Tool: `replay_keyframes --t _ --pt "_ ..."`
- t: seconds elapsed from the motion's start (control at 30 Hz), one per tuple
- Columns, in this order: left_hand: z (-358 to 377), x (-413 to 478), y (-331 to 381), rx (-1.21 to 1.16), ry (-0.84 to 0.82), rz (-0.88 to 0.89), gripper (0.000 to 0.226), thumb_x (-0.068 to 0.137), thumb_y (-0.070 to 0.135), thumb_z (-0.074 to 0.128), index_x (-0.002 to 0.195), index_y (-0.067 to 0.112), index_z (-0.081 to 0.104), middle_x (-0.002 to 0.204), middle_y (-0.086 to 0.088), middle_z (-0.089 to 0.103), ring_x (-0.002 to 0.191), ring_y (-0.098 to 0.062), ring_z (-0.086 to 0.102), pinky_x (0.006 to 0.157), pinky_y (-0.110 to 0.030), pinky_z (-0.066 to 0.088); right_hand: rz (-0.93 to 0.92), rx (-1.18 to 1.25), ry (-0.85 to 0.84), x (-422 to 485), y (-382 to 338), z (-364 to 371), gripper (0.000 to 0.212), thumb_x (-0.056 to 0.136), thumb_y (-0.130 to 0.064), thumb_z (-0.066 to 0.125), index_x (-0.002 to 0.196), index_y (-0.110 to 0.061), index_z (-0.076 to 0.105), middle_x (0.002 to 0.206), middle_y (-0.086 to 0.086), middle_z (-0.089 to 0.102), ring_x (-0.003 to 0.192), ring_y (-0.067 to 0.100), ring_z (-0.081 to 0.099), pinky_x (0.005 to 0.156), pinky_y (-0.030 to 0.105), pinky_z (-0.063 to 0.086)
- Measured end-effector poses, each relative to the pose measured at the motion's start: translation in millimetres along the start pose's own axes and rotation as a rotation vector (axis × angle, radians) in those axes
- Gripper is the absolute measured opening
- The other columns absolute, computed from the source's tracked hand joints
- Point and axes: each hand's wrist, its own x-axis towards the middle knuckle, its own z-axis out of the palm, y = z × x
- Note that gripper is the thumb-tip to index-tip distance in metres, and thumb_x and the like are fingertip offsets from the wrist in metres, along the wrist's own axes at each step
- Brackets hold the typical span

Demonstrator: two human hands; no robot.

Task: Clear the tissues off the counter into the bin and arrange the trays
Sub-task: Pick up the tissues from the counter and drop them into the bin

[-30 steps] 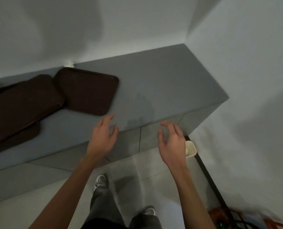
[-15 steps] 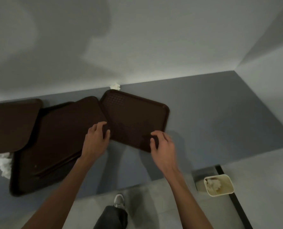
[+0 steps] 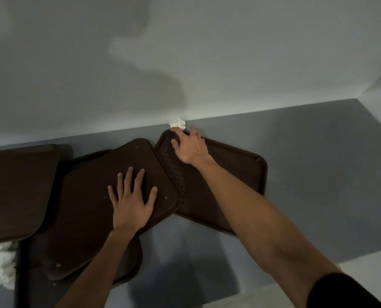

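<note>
Several dark brown trays lie overlapping on the grey counter (image 3: 307,156). My left hand (image 3: 131,201) presses flat, fingers spread, on an upturned tray (image 3: 91,207). My right hand (image 3: 188,145) stretches over the far corner of the right-hand tray (image 3: 236,185), its fingertips just short of a crumpled white tissue (image 3: 177,124) lying against the wall. A third tray (image 3: 16,190) sits at the left. More white tissue (image 3: 4,265) sticks out from under the trays at the lower left.
A pale wall runs along the back of the counter and turns a corner at the right. Bare grey counter lies right of the trays. A strip of light floor (image 3: 367,263) shows at the lower right.
My left hand moved onto the upturned tray and flattened. My right hand left the near edge of the right tray and reached to its far corner by the tissue. The view moved closer.
</note>
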Motion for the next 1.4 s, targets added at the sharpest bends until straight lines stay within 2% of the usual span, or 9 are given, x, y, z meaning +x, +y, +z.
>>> replay_keyframes --t 0.17,0.33,0.4,0.5,0.67,0.9,1.13,1.27,1.4 --pt "5 2 -2 0.033 0.037 0.002 0.071 0.1 0.069 0.034 0.162 0.038 0.017 0.172 0.001 0.009 0.16 -0.03 0.0 0.125 -0.065 0.006 -0.047 -0.138 -0.079 63 -12 10 0.043 0.111 -0.049 0.031 0.152 -0.043 0.043 0.162 0.017 0.025 0.142 0.043 0.038 0.114 0.057 0.042" --pt "6 3 -4 0.038 0.041 0.005 0.071 0.1 0.069 0.034 0.162 0.037 0.018 0.172 0.001 0.01 0.16 -0.03 0.001 0.125 -0.066 0.008 -0.039 -0.068 0.011 79 -10 9 0.042 0.114 -0.027 0.035 0.126 -0.002 0.068 0.13 0.022 0.063 0.118 0.034 0.06 0.102 0.039 0.05" --pt "5 3 -3 0.038 0.043 0.01 0.072 0.1 0.07 0.031 0.162 0.037 0.017 0.172 0.0 0.01 0.16 -0.03 0.001 0.125 -0.066 0.008 0.126 0.123 0.15 82 2 3 0.031 0.11 -0.025 0.05 0.119 -0.001 0.068 0.122 0.019 0.067 0.098 0.024 0.061 0.086 0.029 0.05" --pt "2 1 -2 0.038 0.034 0.019 0.074 0.098 0.072 0.026 0.162 0.037 0.016 0.172 0.0 0.01 0.16 -0.031 0.001 0.124 -0.066 0.009 0.273 0.38 0.301 69 24 -18 0.026 0.1 -0.016 0.069 0.121 -0.001 0.07 0.115 0.015 0.071 0.096 0.024 0.064 0.083 0.028 0.051" --pt "-4 1 0 0.038 0.012 0.024 0.075 0.098 0.074 0.023 0.162 0.036 0.015 0.173 -0.001 0.008 0.16 -0.031 0.0 0.124 -0.067 0.008 0.245 0.489 0.357 0 51 -51 0.018 0.094 -0.018 0.076 0.111 -0.011 0.076 0.1 0.004 0.078 0.092 0.019 0.072 0.074 0.016 0.043" --pt "-15 -7 40 -0.073 0.077 0.028 0.063 0.103 0.056 0.044 0.156 0.022 0.034 0.167 -0.012 0.024 0.159 -0.032 0.011 0.125 -0.062 0.014 0.198 0.649 0.385 -162 86 -72 0.033 0.096 -0.011 0.07 0.113 -0.04 0.073 0.105 -0.016 0.077 0.092 0.008 0.072 0.088 0.027 0.056" --pt "8 -60 185 -0.319 0.08 0.318 0.041 0.103 0.026 0.059 0.141 0.018 0.05 0.147 -0.008 0.052 0.144 -0.029 0.041 0.116 -0.049 0.042 0.376 0.841 0.457 -313 153 -83 0.033 0.098 -0.007 0.066 0.101 -0.037 0.077 0.095 -0.012 0.078 0.082 0.019 0.072 0.075 0.038 0.055" --pt "48 -111 277 -0.37 0.0 0.449 0.034 0.102 0.024 0.06 0.136 0.018 0.057 0.138 -0.006 0.058 0.133 -0.026 0.051 0.113 -0.039 0.043 0.476 0.992 0.568 -390 215 -97 0.037 0.101 -0.006 0.05 0.101 -0.029 0.079 0.1 -0.007 0.079 0.097 0.018 0.074 0.095 0.05 0.06" --pt "97 -161 360 -0.358 -0.059 0.605 0.033 0.103 0.025 0.056 0.134 0.015 0.058 0.132 -0.005 0.061 0.124 -0.026 0.055 0.11 -0.033 0.042 0.518 1.047 0.657 -460 287 -110 0.031 0.107 -0.023 0.047 0.104 -0.021 0.078 0.104 0.0 0.077 0.1 0.022 0.072 0.095 0.053 0.058"
